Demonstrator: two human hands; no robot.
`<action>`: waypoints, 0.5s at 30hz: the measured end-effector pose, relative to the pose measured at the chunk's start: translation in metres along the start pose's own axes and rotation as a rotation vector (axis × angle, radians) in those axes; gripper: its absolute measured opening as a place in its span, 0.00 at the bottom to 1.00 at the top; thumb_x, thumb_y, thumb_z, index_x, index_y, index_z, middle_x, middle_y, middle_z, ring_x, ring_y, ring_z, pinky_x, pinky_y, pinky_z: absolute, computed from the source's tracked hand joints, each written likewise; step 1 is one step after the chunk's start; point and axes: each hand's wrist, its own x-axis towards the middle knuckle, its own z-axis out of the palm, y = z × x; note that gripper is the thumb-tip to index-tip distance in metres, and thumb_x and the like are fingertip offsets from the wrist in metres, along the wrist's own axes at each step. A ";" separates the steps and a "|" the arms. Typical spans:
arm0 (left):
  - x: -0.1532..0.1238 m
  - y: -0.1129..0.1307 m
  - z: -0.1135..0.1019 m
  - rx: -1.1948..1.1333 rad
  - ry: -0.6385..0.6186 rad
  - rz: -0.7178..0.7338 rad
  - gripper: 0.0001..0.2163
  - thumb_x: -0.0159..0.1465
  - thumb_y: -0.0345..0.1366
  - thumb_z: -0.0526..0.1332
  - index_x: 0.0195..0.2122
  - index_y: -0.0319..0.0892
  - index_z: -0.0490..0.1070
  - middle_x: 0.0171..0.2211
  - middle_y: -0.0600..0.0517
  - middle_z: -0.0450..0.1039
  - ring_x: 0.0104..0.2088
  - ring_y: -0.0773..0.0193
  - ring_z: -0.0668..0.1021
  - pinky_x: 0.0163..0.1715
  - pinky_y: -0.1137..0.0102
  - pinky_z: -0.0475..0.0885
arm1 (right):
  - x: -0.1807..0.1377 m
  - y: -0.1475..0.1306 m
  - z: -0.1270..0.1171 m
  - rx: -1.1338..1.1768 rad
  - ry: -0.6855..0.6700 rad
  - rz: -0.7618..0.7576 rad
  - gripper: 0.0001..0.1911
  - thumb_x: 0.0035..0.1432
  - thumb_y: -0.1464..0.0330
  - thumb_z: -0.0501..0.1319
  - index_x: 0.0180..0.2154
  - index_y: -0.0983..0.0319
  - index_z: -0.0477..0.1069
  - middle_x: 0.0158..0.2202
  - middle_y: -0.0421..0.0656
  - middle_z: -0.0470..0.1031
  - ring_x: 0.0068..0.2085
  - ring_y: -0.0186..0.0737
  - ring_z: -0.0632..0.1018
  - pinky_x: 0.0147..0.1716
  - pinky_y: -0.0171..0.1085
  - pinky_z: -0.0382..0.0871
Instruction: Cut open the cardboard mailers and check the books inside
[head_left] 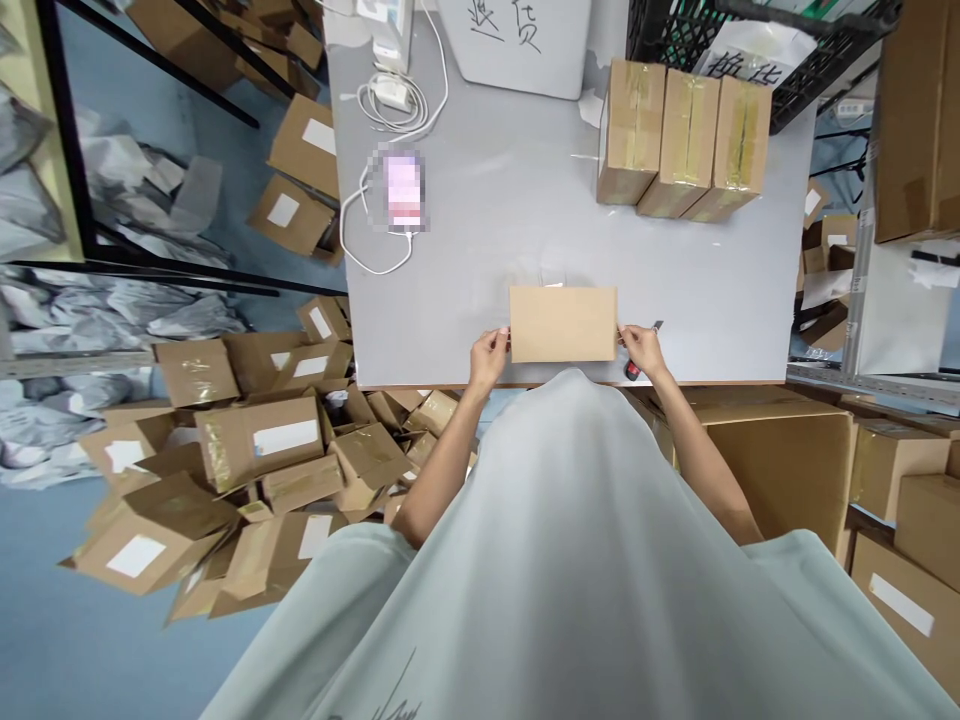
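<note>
A flat brown cardboard box [563,323] rests on the grey table [495,220] near its front edge. My left hand [489,356] grips the box's left end with curled fingers. My right hand [642,348] grips its right end the same way. A small red and black tool [634,370] lies on the table just under my right hand. A bit of clear plastic [551,277] shows behind the box.
Three taped cardboard boxes [684,140] stand at the table's back right, before a black crate [757,50]. A phone on a white cable [403,190] lies at the left. Several labelled boxes [247,460] pile on the floor left; larger cartons [795,460] stand right.
</note>
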 end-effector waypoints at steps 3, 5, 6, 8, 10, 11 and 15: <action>-0.009 -0.012 -0.001 -0.067 -0.034 -0.090 0.27 0.72 0.63 0.59 0.47 0.42 0.82 0.48 0.41 0.85 0.47 0.52 0.84 0.51 0.60 0.79 | -0.013 0.010 0.006 0.090 -0.022 0.070 0.23 0.69 0.53 0.57 0.46 0.61 0.84 0.45 0.51 0.89 0.44 0.52 0.87 0.53 0.51 0.81; -0.016 -0.018 0.000 -0.065 -0.059 -0.114 0.27 0.72 0.63 0.60 0.47 0.42 0.82 0.49 0.42 0.86 0.49 0.51 0.84 0.52 0.59 0.80 | -0.022 0.013 0.010 0.092 -0.046 0.073 0.21 0.63 0.59 0.60 0.48 0.61 0.85 0.45 0.49 0.89 0.45 0.52 0.87 0.55 0.51 0.81; -0.019 -0.020 0.001 -0.063 -0.069 -0.123 0.27 0.72 0.63 0.60 0.47 0.42 0.82 0.49 0.41 0.86 0.50 0.51 0.84 0.53 0.59 0.80 | -0.026 0.013 0.013 0.095 -0.060 0.069 0.21 0.60 0.61 0.61 0.49 0.61 0.86 0.45 0.48 0.90 0.45 0.52 0.87 0.56 0.51 0.81; -0.023 -0.023 0.002 -0.062 -0.081 -0.135 0.28 0.73 0.63 0.58 0.46 0.42 0.82 0.48 0.40 0.86 0.51 0.50 0.84 0.54 0.57 0.80 | -0.031 0.011 0.016 0.102 -0.082 0.061 0.21 0.56 0.64 0.62 0.48 0.60 0.86 0.46 0.47 0.89 0.46 0.53 0.87 0.57 0.51 0.81; -0.025 -0.023 0.004 -0.065 -0.083 -0.143 0.30 0.74 0.64 0.55 0.46 0.40 0.83 0.49 0.38 0.86 0.52 0.49 0.85 0.55 0.56 0.80 | -0.033 0.008 0.018 0.107 -0.096 0.056 0.19 0.55 0.64 0.63 0.46 0.60 0.86 0.46 0.47 0.89 0.46 0.53 0.87 0.56 0.50 0.81; -0.025 -0.023 0.004 -0.066 -0.081 -0.146 0.32 0.75 0.64 0.53 0.47 0.40 0.83 0.50 0.37 0.86 0.52 0.49 0.85 0.56 0.55 0.80 | -0.033 0.005 0.018 0.110 -0.101 0.054 0.18 0.55 0.63 0.64 0.44 0.60 0.86 0.46 0.47 0.89 0.45 0.53 0.87 0.56 0.50 0.82; -0.023 -0.012 0.001 -0.057 -0.026 -0.126 0.37 0.74 0.71 0.50 0.48 0.41 0.83 0.51 0.37 0.86 0.50 0.47 0.85 0.57 0.52 0.80 | -0.030 -0.007 0.010 0.118 -0.115 0.034 0.17 0.56 0.53 0.71 0.39 0.59 0.85 0.46 0.50 0.87 0.44 0.54 0.87 0.53 0.50 0.82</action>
